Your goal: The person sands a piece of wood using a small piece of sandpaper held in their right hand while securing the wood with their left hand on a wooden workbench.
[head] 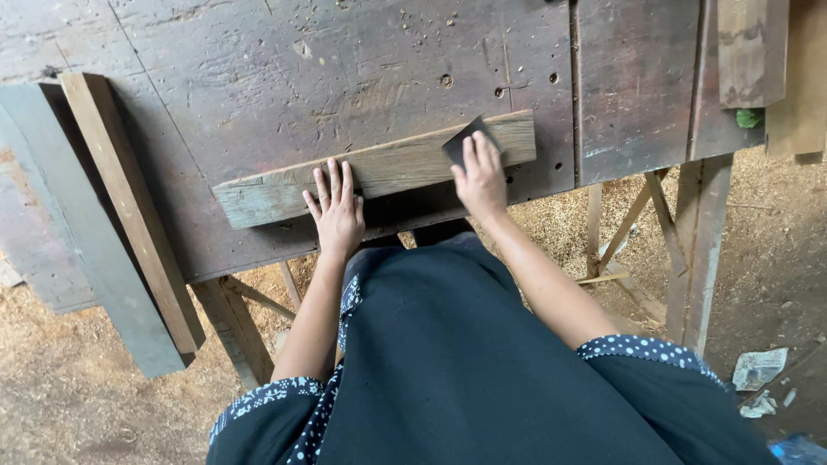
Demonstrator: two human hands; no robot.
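A weathered wooden plank (405,164) lies across the near edge of a dark, scarred workbench (284,69). My left hand (334,207) rests flat on the plank's left half, fingers spread, pressing it down. On the plank's right part, my right hand (479,176) presses a dark sheet of sandpaper (463,139) against the wood, fingers on top of the sheet. Most of the sheet is hidden under the fingers.
Two long boards, one wooden (129,207) and one grey (82,241), lean at the bench's left end. More planks (754,52) lie at the top right. Sawdust covers the ground (69,387); crumpled paper scraps (758,370) lie at the lower right by the bench leg (702,250).
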